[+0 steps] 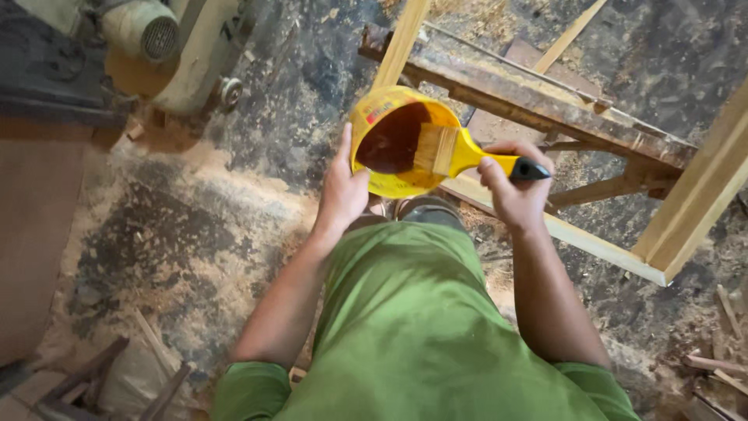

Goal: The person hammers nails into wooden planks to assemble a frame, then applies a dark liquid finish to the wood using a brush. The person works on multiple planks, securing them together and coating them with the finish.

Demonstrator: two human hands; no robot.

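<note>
My left hand (pixel 340 191) grips the side of a yellow can (pixel 377 114) tilted toward me, with dark brown liquid inside. My right hand (pixel 513 185) holds a flat brush (pixel 467 153) by its yellow and black handle. The pale bristles rest at the can's rim, over the dark liquid. Both hands are raised in front of my green shirt (pixel 405 327).
A pale wooden frame (pixel 686 210) lies on a rusty metal stand (pixel 545 105) just beyond my hands. A cream-coloured machine (pixel 167 47) stands at the top left. The dark floor (pixel 195 226) is strewn with sawdust, and wood scraps (pixel 721 359) lie at the lower right.
</note>
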